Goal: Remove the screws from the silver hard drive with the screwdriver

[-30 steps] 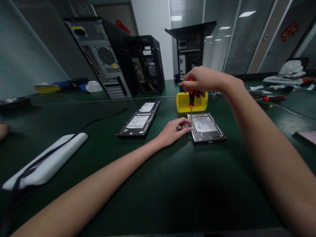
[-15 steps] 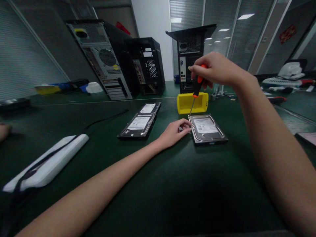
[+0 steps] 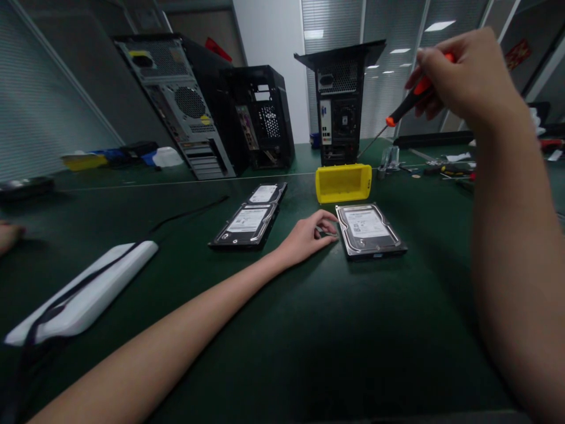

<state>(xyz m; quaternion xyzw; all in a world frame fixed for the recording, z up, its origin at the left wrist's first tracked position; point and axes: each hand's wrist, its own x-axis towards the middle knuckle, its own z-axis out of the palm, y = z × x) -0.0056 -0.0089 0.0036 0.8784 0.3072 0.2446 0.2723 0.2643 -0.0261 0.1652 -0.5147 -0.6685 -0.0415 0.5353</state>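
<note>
My right hand is raised at the upper right, closed around the black and orange handle of a screwdriver. Its thin shaft slants down to the left, with the tip in front of a computer case. Low on the green table, my left hand rests with its fingers loosely curled and thumb apart from the index finger. It lies just beside the left edge of a hard drive, which lies flat, label up. Nothing held shows in it, though its palm is hidden. Behind the drive, a yellow plastic box stands on its side.
Two more hard drives lie end to end left of centre. A white case with a black strap sits at the left. Computer towers stand at the back. Tools lie at the right. Another person's hand shows at the left edge.
My right hand has lifted the screwdriver off the hard drive's far left corner, moving up and right. My left hand has drawn slightly left from the drive's edge.
</note>
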